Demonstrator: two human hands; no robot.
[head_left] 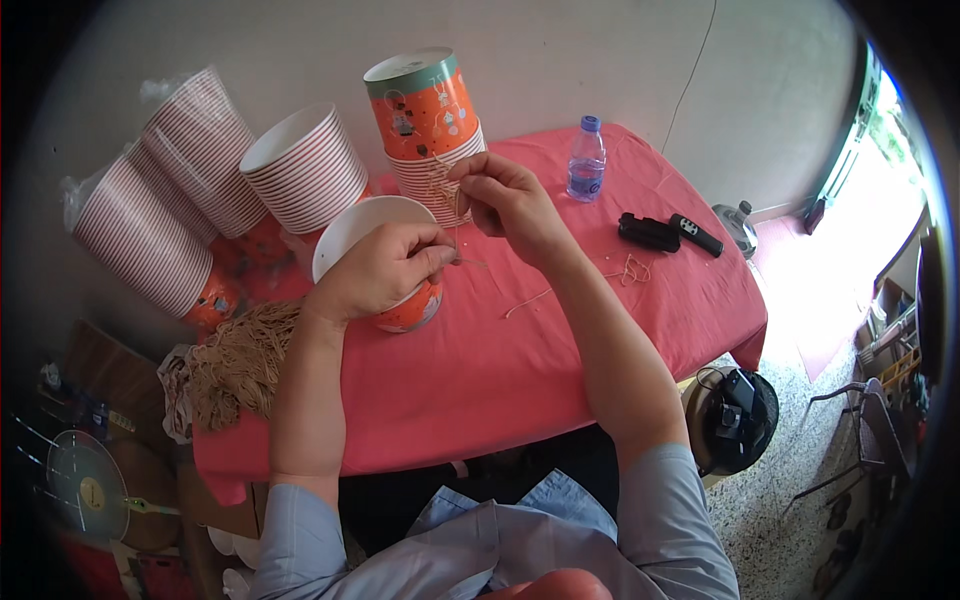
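Observation:
A paper bucket with a white inside and an orange printed outside stands before me on the table. My left hand reaches over its near right rim, thumb and finger pinched on a thin beige string. To the right and slightly higher, my right hand is also closed in a pinch, with beige strands showing at its fingertips. The string appears to run between both hands, though its thinness hides the exact path. Behind my right hand rises a stack of orange buckets, the top one upside down.
More nested bucket stacks lean at the left, some in clear plastic. A bundle of beige strings lies at the table's left edge. On the pink cloth are loose string, a water bottle and black objects.

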